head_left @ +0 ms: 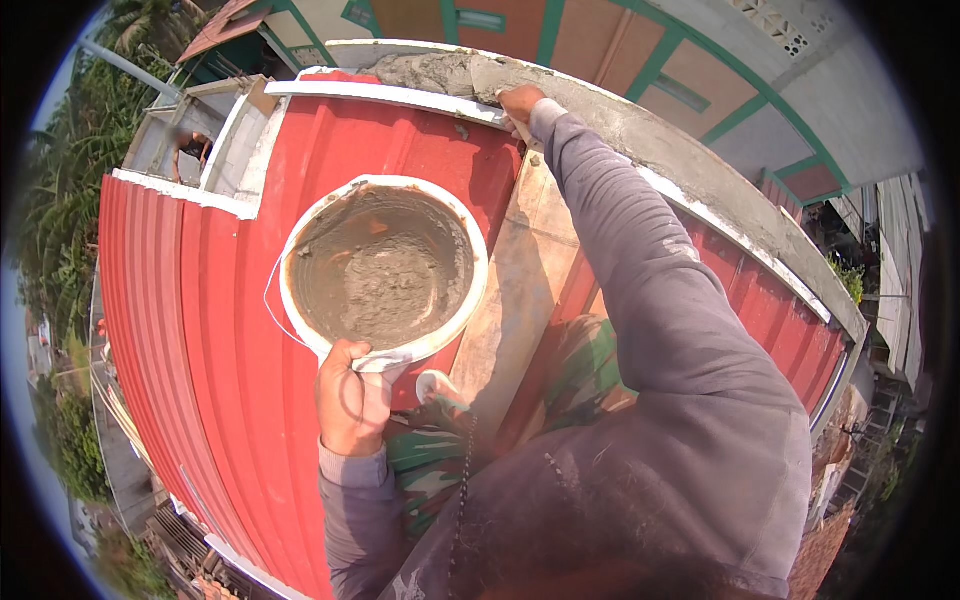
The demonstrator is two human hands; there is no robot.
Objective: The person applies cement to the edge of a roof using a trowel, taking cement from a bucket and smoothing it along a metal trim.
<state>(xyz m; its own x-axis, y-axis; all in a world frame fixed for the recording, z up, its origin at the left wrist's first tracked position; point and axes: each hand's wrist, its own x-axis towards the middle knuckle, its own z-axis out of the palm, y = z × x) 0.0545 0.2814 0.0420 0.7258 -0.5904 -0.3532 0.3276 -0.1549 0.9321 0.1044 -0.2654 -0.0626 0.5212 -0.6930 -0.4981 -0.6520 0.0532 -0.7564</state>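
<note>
My left hand (352,402) grips the near rim of a white bucket (425,348), its thumb hooked over the edge. Grey wet mortar (400,285) lies in the bucket and coats its inner wall. A thin wire handle hangs down on the bucket's left side. Far ahead, my right arm reaches out to the low wall, where my right hand (520,104) is closed at its inner edge; whatever it holds is hidden. Beside that hand, fresh rough mortar (430,73) covers the wall top. A wooden plank (530,250) runs from below the right hand toward me.
Red ribbed metal roofing (240,400) spreads under the bucket, bordered by white flashing (390,95) along the wall. Another person (190,150) is in a block-walled opening at far left. Past the wall stands a building with green-framed panels (600,45). Rooftop edges drop off at left and right.
</note>
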